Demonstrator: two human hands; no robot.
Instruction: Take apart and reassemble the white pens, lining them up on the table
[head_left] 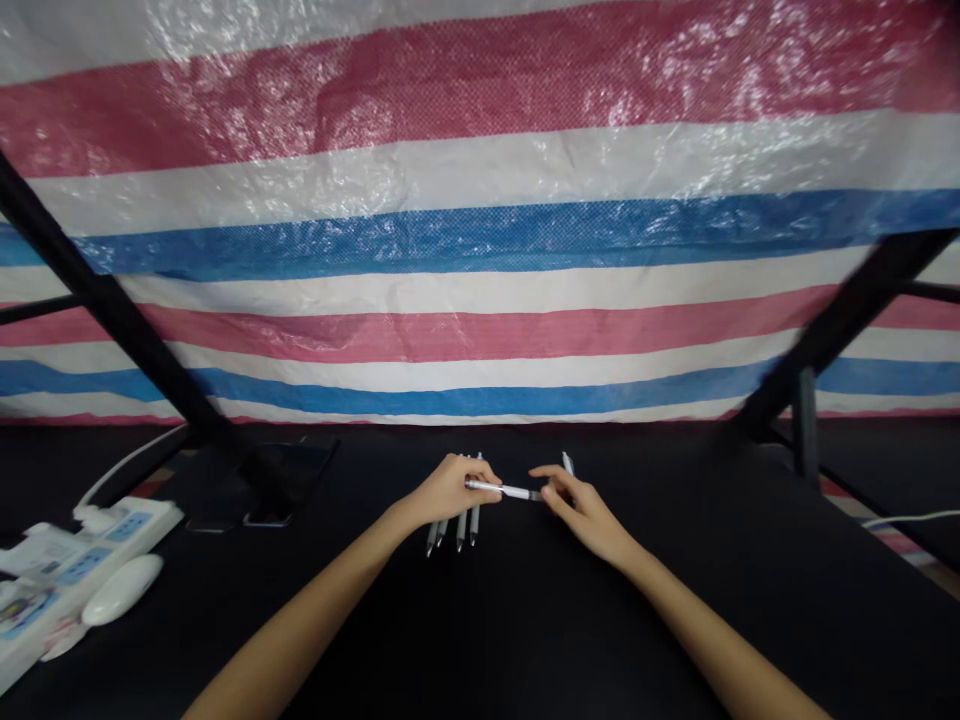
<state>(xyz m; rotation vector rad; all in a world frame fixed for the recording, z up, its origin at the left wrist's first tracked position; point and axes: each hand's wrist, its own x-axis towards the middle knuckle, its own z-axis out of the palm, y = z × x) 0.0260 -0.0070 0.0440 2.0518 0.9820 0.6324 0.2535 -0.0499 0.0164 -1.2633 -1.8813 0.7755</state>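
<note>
A white pen (516, 492) lies level between my two hands, over the black table. My left hand (457, 488) pinches its left part between thumb and fingers. At its grey right end is my right hand (583, 508), thumb and fingers bent round the tip; whether they grip it is hard to tell. Several white and grey pens (461, 530) lie side by side under and in front of my left hand, their tips toward me. Another white pen (568, 463) shows just behind my right hand, partly hidden by it.
A white power strip (90, 560) with plugs and a white mouse (123, 590) sit at the left. Dark flat devices (268, 513) lie near the left black frame bar (142, 350). Another bar (825, 325) slants at the right. A striped sheet (480, 335) hangs behind.
</note>
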